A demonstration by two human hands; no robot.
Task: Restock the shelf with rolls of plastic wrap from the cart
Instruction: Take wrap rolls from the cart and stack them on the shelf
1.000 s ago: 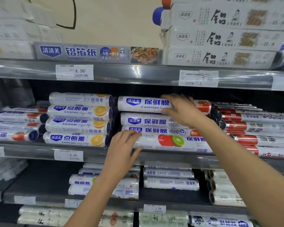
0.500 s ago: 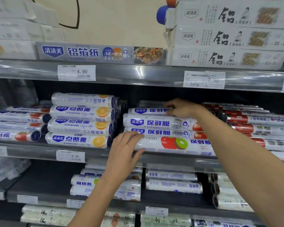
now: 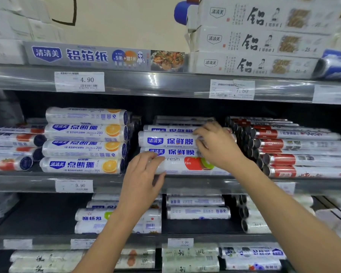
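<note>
Pinches the bottom roll (image 3: 185, 166) with the left hand (image 3: 144, 180), likely squaring it; curls the right hand (image 3: 219, 148), at one o'clock, against the plastic wrap stack (image 3: 171, 141), grip uncertain, probably steadying it on the shelf (image 3: 28, 183).

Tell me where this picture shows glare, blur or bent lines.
Head view: glare on the upper shelf rail; right hand and 7.50 price tag blurred; wide lens bows the rails slightly; left hand grips the Fresh roll, print legible.
</note>
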